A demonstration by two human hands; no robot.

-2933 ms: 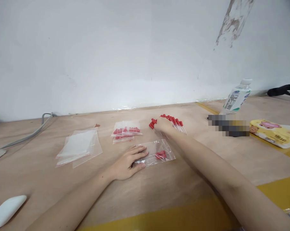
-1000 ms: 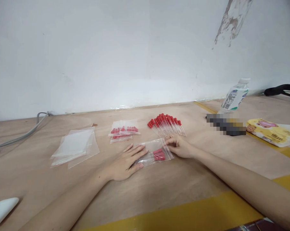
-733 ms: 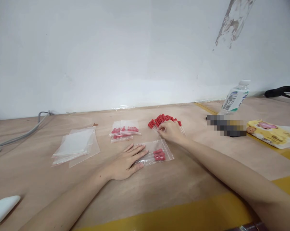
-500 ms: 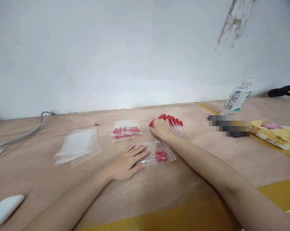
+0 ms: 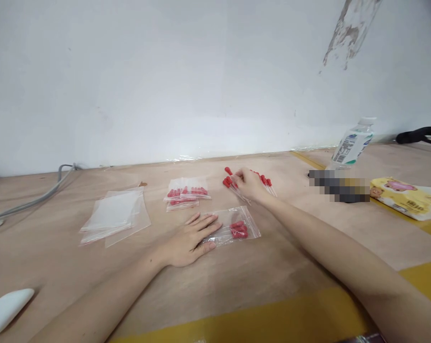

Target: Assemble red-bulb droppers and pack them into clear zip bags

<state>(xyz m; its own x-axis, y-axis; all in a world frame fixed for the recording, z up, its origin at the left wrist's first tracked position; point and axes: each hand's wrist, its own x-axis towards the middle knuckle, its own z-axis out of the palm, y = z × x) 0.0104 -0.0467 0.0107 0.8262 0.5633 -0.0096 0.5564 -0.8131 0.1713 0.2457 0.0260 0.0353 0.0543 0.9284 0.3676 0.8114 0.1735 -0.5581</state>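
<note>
My left hand (image 5: 190, 240) lies flat with fingers spread, pressing the left end of a clear zip bag (image 5: 251, 224) on the table. Inside that bag are several droppers with red rubber bulbs (image 5: 239, 230). Farther back, my right hand (image 5: 249, 183) has its fingers closed over the pile of loose droppers, and a red-bulbed dropper (image 5: 228, 170) sticks out at its fingertips. Other loose droppers (image 5: 267, 182) fan out on both sides of that hand, which hides the middle of the pile.
Filled zip bags (image 5: 188, 191) are stacked behind my left hand. Flat unfilled bags (image 5: 115, 212) lie to the left, near a grey cable (image 5: 44, 197) and a white object (image 5: 10, 309). At right stand a bottle (image 5: 353, 145) and a yellow wipes pack (image 5: 403, 195).
My right hand has shifted slightly right over the loose droppers, and the pile has separated into left and right groups. My left hand stays on the bag.
</note>
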